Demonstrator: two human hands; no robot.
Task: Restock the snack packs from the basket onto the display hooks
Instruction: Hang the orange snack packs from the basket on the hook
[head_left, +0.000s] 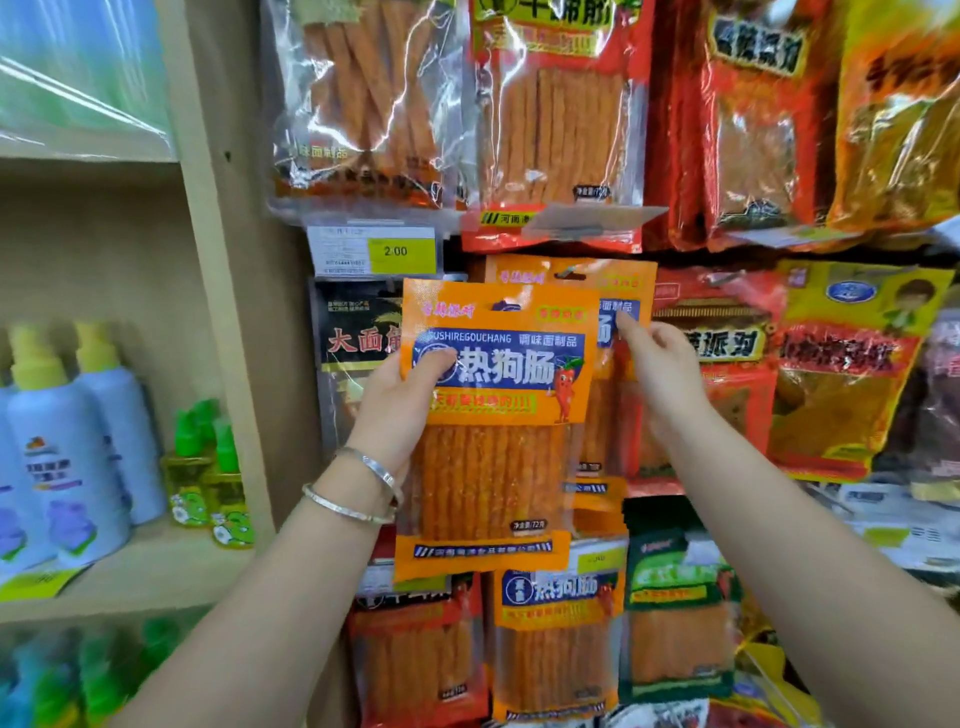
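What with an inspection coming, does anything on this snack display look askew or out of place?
The clear tag holder across the bottom of the top red pack sits tilted, unlike the level 2.00 tag beside it.

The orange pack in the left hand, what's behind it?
A matching orange pack shows behind the held pack, the right hand holding it. Most of its front is covered.

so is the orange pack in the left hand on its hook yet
Not yet, it seems. The left hand grips the orange pack in front of the hanging pack; no peg shows through its hole.
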